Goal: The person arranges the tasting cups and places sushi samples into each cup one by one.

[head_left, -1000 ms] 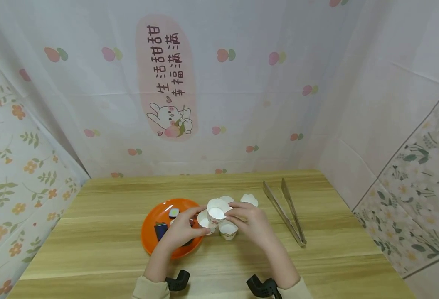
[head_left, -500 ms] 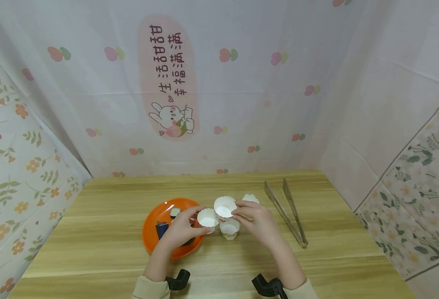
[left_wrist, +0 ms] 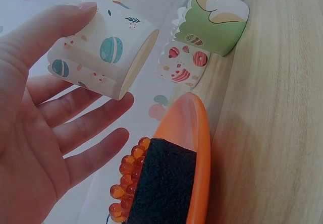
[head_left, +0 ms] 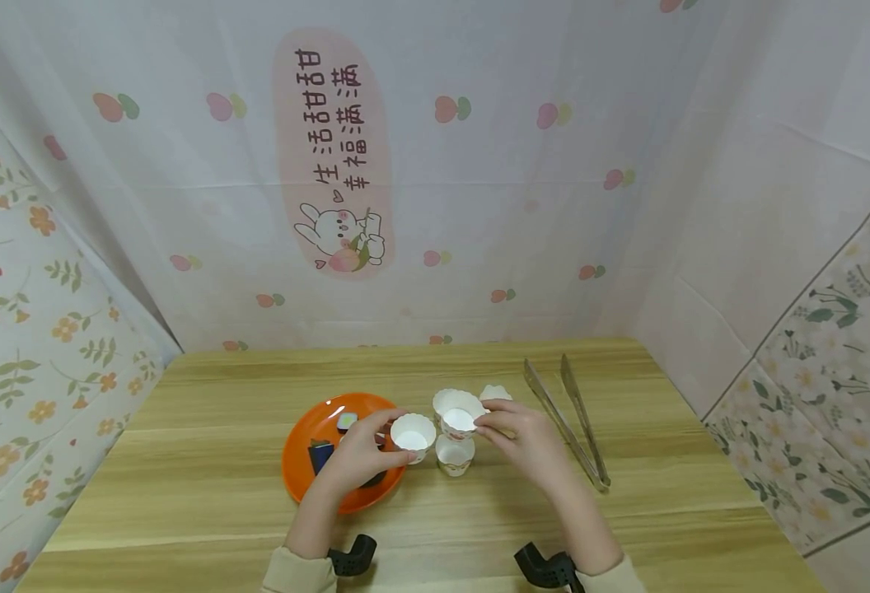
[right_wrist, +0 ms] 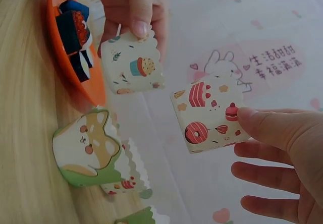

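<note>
My left hand (head_left: 361, 453) pinches a paper baking cup (left_wrist: 108, 47) between thumb and fingers, close over the plate's right edge. Blue macarons and a cupcake are printed on this cup. To its right, my right hand (head_left: 530, 436) pinches a second paper baking cup (right_wrist: 209, 115) by its scalloped rim, with pink cakes and doughnuts on its side. Both held cups are raised and apart from each other, mouths facing up. Below and between them a green baking cup (right_wrist: 88, 151) with a dog picture stands on the table, and a pink-patterned one is partly hidden behind it.
An orange plate (head_left: 297, 486) with toy-like sushi, one piece topped with orange roe (left_wrist: 132, 173), lies under the left hand. Metal tongs (head_left: 564, 428) lie spread at the right. Another baking cup (head_left: 496, 393) stands at the back, and a printed curtain (head_left: 479, 206) hangs behind the table.
The right hand has moved to the right with its cup, away from the left hand's cup, which it overlapped in view. The left hand has stayed almost in place.
</note>
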`<action>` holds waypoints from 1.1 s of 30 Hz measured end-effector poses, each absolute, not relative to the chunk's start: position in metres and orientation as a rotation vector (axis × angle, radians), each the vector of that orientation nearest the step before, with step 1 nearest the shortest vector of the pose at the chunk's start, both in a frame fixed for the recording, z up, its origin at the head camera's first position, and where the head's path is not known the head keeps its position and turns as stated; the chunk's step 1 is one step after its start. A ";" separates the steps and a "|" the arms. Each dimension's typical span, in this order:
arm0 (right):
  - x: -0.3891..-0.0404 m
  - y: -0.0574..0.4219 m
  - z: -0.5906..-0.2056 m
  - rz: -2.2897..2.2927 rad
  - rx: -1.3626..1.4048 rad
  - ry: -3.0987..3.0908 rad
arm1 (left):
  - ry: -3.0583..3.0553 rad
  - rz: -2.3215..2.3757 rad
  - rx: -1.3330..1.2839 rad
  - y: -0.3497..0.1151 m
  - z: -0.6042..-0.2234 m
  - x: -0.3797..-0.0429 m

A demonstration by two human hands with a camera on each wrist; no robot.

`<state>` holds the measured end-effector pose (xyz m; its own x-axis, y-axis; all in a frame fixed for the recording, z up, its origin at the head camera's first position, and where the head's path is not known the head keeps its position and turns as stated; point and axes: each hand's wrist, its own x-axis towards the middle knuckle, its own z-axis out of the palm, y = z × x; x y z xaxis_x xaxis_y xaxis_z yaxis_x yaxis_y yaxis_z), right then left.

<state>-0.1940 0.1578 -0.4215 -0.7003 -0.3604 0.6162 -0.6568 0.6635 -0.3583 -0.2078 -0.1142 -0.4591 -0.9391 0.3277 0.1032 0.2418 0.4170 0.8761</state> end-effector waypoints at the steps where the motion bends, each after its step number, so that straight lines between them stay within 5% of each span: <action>1: -0.194 0.159 -0.422 0.779 0.788 -2.379 | 2.573 1.571 0.519 -0.114 -0.459 -0.208; 33: -0.194 0.200 -0.453 0.605 0.730 -2.419 | 2.542 1.599 0.524 -0.115 -0.458 -0.208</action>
